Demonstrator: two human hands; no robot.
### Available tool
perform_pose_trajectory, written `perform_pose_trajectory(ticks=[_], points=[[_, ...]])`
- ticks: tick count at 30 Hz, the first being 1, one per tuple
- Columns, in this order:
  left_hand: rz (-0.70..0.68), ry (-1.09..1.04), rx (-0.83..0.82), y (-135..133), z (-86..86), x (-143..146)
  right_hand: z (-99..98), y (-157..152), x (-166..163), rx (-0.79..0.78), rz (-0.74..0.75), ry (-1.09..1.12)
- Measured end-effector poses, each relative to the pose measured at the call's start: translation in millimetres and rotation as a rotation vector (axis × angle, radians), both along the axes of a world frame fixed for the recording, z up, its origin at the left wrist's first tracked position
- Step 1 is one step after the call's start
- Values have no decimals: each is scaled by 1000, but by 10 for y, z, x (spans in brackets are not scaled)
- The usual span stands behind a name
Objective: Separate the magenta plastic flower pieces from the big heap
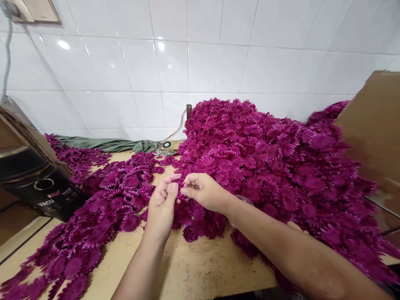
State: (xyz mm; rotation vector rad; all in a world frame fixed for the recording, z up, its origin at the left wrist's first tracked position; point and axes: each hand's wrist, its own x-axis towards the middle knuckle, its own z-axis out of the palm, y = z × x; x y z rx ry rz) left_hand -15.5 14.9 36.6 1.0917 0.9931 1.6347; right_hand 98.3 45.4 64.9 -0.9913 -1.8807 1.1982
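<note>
A large heap of magenta fabric flower heads [275, 158] rises against the tiled wall at centre and right. A flatter spread of the same flowers [103, 212] lies to the left. My left hand [162, 204] and my right hand [204, 191] meet over the near edge of the heap, fingertips almost touching. Both hands have curled fingers pinching a magenta flower piece [178, 192] between them, which is mostly hidden by the fingers.
A wooden tabletop [193, 266] shows bare near me. A black appliance [37, 183] stands at the left. A green cloth [112, 145] and a cable lie along the wall. Brown cardboard [375, 125] leans at the right.
</note>
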Motion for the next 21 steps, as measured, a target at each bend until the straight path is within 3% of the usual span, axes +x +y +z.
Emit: perform_pose_trajectory(ticks=[6,11,13,15,17,19,21], points=[[158,-83,17,-37,1,-66,76,139,52,8,-217,-72],[180,-34,68,-67,50,-82,180,238,70,64,-265,-52],[213,3,131,-117,94,-123,228,334,176,102,-416,-35],[288,27,206,-184,135,-213,277,444,354,127,-672,4],[346,35,247,-235,156,-321,325,506,534,114,-761,38],[300,53,217,-242,146,-389,364,477,632,52,-677,92],[221,115,155,-208,115,-383,381,369,615,-82,-461,176]])
